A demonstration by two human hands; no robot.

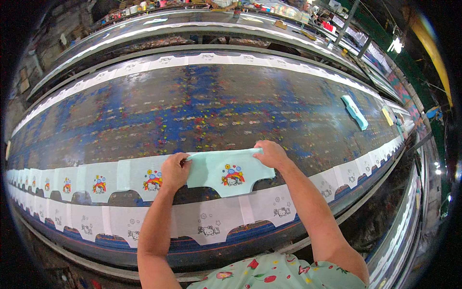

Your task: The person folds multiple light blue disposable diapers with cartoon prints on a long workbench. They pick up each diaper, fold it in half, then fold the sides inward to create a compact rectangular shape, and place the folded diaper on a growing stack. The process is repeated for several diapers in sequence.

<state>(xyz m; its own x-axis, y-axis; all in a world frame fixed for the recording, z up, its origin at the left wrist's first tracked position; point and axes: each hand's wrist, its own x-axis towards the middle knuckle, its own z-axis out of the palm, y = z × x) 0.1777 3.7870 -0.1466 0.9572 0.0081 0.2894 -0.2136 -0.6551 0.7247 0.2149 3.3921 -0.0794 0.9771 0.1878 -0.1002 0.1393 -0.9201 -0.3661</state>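
My left hand (176,170) pinches the upper left corner of a mint-green cut fabric panel (205,168), printed with a cartoon cat, a rainbow and flowers. The panel's upper right corner is between the thumb and fingers of my right hand (270,154). Its top edge is stretched between both hands over the long dark table. Left of it lies a row of similar printed mint panels (98,168), overlapping at their sides. Nearer to me runs a row of white panels (187,220) with grey outline prints.
A folded stack of light blue fabric (354,112) lies on the table's right part. More white panels (173,64) line the far edge. Beyond, another long table (202,30) holds pieces and tools, with a person's arms (220,5) behind it. A lit lamp (396,45) hangs at upper right.
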